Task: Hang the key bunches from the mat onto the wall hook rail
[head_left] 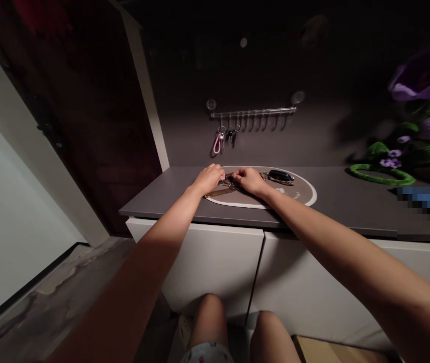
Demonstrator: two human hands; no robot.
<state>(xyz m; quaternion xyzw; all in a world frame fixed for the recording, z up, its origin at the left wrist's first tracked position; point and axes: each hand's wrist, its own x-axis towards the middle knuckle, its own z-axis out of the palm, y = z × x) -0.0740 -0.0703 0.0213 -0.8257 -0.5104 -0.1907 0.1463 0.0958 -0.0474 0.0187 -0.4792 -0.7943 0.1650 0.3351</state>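
Both of my hands rest over the near-left part of an oval brown mat (252,200) with a white border. A bunch of keys (232,186) with a metal ring lies between them. My left hand (210,178) is closed at the left side of the keys, its fingers curled on them. From the right, my right hand (250,180) pinches at the same bunch; its fingertips partly hide what they grip. A brown strap (219,192) lies just below the keys. Right of my right hand, a black key fob (281,175) with more keys rests on the mat.
A clear rail with hooks (254,112) is fixed to the wall, with a pink-looped key (217,144) and other keys hanging at its left. Purple artificial flowers (426,85) and a green ring (383,179) stand right on the grey counter (343,206). White cabinet doors (215,257) are below.
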